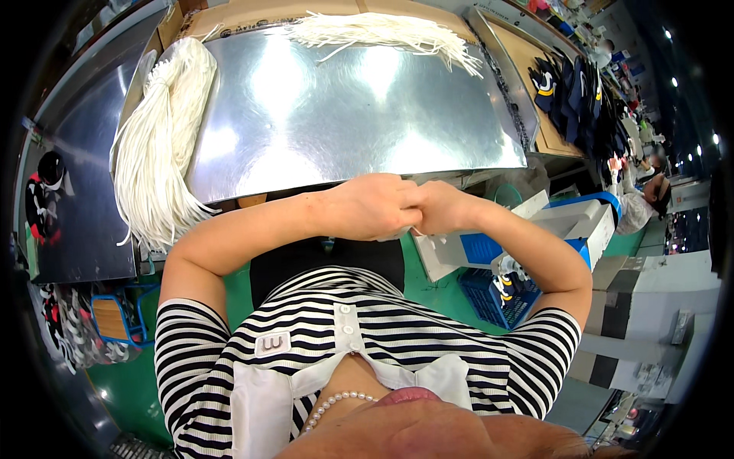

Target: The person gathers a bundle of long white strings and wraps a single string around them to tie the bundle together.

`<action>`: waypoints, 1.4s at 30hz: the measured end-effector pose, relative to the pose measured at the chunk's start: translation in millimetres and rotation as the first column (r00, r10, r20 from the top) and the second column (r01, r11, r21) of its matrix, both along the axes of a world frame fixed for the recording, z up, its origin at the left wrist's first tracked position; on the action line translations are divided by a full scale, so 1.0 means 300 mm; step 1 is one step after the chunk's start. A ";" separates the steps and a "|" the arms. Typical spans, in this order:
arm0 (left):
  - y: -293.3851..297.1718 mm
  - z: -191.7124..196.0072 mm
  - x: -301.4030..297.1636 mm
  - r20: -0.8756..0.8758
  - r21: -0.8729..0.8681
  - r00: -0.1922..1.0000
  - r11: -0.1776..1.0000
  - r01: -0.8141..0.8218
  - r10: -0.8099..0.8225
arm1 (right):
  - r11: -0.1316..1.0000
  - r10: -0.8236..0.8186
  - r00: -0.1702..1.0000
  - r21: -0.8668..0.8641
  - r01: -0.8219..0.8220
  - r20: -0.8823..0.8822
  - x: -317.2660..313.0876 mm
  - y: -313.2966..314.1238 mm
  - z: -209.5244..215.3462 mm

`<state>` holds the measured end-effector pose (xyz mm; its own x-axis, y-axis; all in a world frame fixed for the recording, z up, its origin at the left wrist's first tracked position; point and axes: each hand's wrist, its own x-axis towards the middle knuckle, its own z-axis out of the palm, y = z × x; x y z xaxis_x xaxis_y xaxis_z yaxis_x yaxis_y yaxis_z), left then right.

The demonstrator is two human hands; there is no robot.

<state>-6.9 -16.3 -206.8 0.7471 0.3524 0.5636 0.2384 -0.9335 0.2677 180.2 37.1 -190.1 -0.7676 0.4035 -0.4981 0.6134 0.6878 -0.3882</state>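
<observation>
My left hand [368,206] and my right hand [443,208] meet in front of my body, just off the near edge of the metal-topped table [344,115]. The fingers of both are curled closed and touch each other. A bit of something whitish shows under the fingers, but its kind is hidden. On the table's left side a thick bundle of long white laces or cords [164,130] hangs over the edge. A second pile of white cords [382,34] lies along the far edge.
Cardboard [501,69] borders the table's far and right sides. Dark shoe pieces [573,99] stand in a row at the right. Below my right arm are a blue crate [489,302] and a white-and-blue stand [566,222]. A blue-framed stool [111,317] is at the left.
</observation>
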 end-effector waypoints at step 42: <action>-0.103 0.056 0.138 -0.176 -0.527 0.945 0.785 -0.327 0.276 | 0.917 -0.140 0.757 0.205 0.342 -0.639 0.140 -0.256 0.021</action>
<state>34.4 -47.3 -190.0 0.5862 0.7958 0.1519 0.5289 -0.5179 0.6723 222.2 -39.9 -183.9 -0.7201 0.6634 0.2035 0.4835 0.6900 -0.5386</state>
